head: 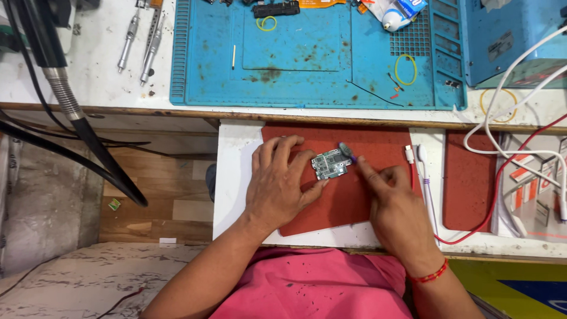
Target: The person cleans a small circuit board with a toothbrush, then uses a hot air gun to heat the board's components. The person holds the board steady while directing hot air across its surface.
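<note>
I look straight down on two bare hands working over a dark red rubber mat [342,201] that lies on a white pull-out shelf [233,177] below the table [88,77].

My left hand [277,183] lies palm down on the mat, fingers spread and slightly curled; its fingertips and thumb rest against the left edge of a small green rectangular circuit board [329,164], steadying it flat near the mat's upper middle. My right hand [397,204] comes in from the lower right, wrist bent, wearing a thin red bead bracelet [429,276]. Its grip is pressed together: thumb and forefinger pinch a small grey tool tip [346,150], which touches the board's upper right corner.

Counted: one board, two hands, three silver metal pen-shaped tools [142,44] lying side by side on the table at upper left. A large blue silicone work mat [307,53] covers the table's middle, with two yellow rubber bands on it and a third on the bare table to the right. A white cable [520,100] and a red cable [472,230] loop at right, and a second red mat [466,183] lies there too.

At far right stand small white boxes with orange-red labels [525,177]. A white bottle with a blue label [400,13] lies at the top edge of the blue mat.
</note>
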